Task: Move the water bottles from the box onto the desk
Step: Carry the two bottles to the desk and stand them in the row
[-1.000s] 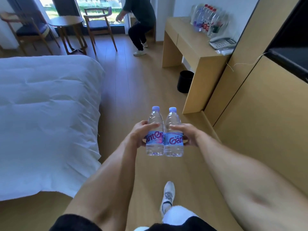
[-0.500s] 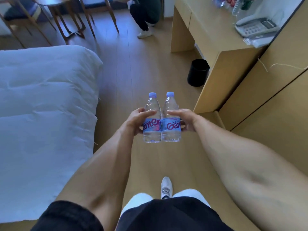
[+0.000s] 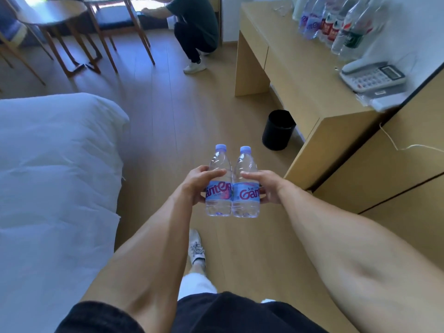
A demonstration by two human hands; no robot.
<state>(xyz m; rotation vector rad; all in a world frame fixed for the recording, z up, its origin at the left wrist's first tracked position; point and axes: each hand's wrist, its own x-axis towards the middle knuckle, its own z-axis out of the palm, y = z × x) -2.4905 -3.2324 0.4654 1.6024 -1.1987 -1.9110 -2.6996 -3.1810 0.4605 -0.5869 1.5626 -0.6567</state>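
Left water bottle [image 3: 218, 186]: clear plastic, pale blue cap, blue label with red "Ganten" lettering; upright, held off the floor, side touching its twin.

Right water bottle [image 3: 245, 188]: same make, cap and label; upright, level with the first.

Desk [image 3: 305, 75]: light wood, against the right wall, well apart from the held pair.

Bottles on the desk [image 3: 336, 25]: a cluster standing upright at the far end by the wall; blue, red and green labels, details blurred.

The row of bottles [image 3: 336, 25] at the worktop's [image 3: 300, 68] far end is blurred and cut off by the top edge. Their labels cannot be read
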